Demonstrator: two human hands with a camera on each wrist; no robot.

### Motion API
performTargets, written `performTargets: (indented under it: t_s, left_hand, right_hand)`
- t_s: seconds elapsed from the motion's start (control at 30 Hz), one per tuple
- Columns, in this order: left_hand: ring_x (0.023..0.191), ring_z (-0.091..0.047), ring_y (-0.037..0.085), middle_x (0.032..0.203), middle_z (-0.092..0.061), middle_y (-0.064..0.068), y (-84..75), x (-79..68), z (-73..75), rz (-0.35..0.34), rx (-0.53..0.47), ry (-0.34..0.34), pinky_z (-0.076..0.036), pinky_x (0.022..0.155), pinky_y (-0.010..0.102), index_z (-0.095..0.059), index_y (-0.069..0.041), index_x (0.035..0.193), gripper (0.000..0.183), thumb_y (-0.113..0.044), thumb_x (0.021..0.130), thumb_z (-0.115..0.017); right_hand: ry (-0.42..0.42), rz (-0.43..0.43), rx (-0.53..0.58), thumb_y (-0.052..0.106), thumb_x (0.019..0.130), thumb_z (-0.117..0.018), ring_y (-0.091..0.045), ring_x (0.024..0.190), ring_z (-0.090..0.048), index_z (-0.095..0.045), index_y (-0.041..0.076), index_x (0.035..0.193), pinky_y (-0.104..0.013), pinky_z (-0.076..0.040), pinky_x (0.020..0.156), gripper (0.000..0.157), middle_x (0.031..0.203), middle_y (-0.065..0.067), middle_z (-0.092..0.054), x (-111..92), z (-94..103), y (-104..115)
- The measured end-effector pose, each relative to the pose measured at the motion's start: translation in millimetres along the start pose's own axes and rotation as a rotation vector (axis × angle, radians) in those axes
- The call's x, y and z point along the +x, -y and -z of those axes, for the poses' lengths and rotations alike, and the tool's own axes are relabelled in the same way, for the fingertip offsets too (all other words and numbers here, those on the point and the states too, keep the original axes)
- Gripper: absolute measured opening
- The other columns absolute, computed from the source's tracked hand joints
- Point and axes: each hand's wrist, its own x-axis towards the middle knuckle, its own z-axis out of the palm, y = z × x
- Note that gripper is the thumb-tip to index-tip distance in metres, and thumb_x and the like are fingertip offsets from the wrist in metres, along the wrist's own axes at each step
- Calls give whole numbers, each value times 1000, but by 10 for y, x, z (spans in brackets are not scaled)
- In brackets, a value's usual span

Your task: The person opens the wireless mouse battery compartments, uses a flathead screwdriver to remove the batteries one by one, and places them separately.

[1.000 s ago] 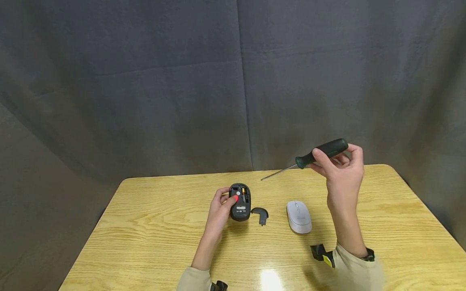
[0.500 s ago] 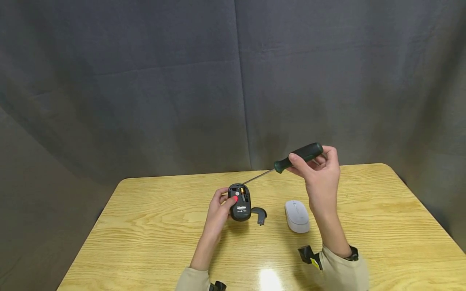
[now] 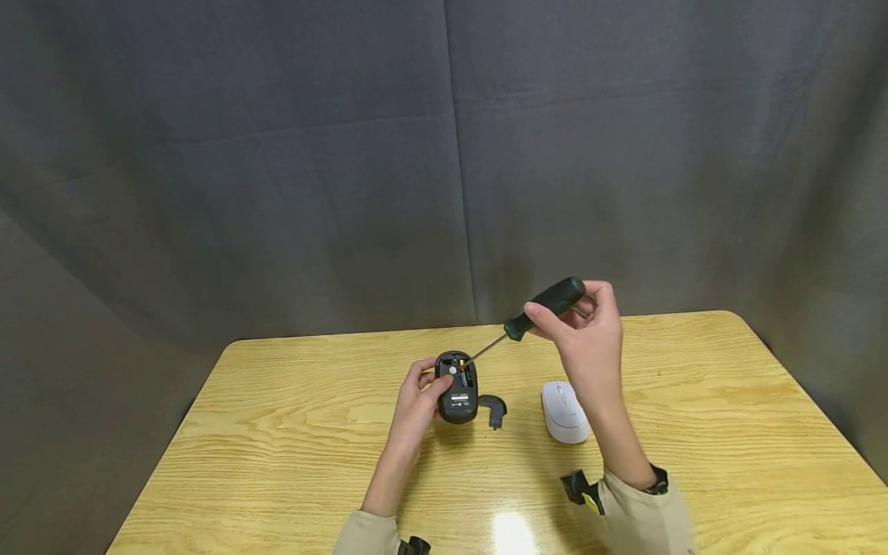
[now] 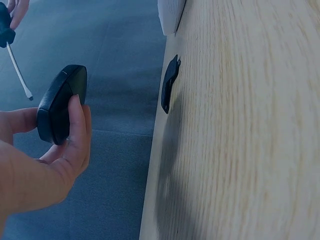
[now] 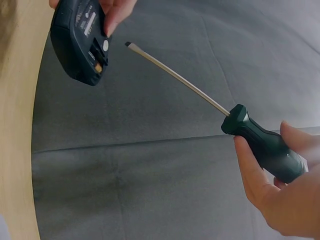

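Observation:
My left hand (image 3: 420, 393) holds a black computer mouse (image 3: 456, 407) up off the table, its underside facing me and its battery bay uncovered. A battery (image 5: 98, 67) shows in that bay. My right hand (image 3: 588, 339) grips a screwdriver by its dark green handle (image 5: 270, 145). In the head view the shank overlaps the bay; both wrist views show the flat tip (image 4: 29, 95) a small way off the mouse. The loose black battery cover (image 3: 494, 410) lies on the table just right of the held mouse.
A white mouse (image 3: 564, 412) rests on the wooden table (image 3: 291, 447), left of my right forearm. Behind the table's far edge hangs a dark grey curtain (image 3: 333, 193). Both wrists carry black camera mounts.
The screwdriver in my right hand has come leftward, its tip going from right of the black mouse to over the battery bay in the head view. My left hand has barely moved.

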Motion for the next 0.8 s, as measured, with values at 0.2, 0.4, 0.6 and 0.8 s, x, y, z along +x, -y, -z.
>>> performTargets:
  t_s: [0.2, 0.4, 0.6, 0.8]
  left_hand:
    - [86, -65, 17, 122, -65, 22, 21, 22, 4, 6, 7, 1, -52, 66, 29, -51, 3, 141, 47, -14, 98, -61]
    - [89, -66, 19, 122, -64, 22, 10, 23, -3, 6, 11, 19, -54, 68, 30, -51, 3, 141, 48, -15, 98, -61]
    - [89, -66, 19, 122, -64, 22, 8, 15, 1, 7, 17, 23, -55, 69, 31, -51, 3, 140, 48, -15, 98, -61]
    - [87, -65, 19, 120, -63, 22, 1, 10, -3, 6, 21, 19, -53, 67, 31, -53, 3, 139, 47, -15, 97, -63]
  right_hand:
    - [-12, 12, -97, -4, 86, -81, -19, 85, -66, -50, 6, 118, -34, -62, 75, 45, 99, -7, -68, -18, -42, -25]
    - [-27, 32, -160, -3, 85, -82, -17, 85, -66, -50, 3, 118, -29, -61, 74, 47, 99, -9, -67, -13, -61, -65]
    - [-32, 57, -214, 0, 85, -84, -16, 86, -67, -50, 1, 119, -22, -59, 74, 49, 102, -12, -67, -19, -79, -93]
    - [-15, 150, -284, 1, 84, -85, -10, 88, -67, -49, -5, 121, -17, -56, 77, 53, 105, -14, -66, -34, -104, -123]
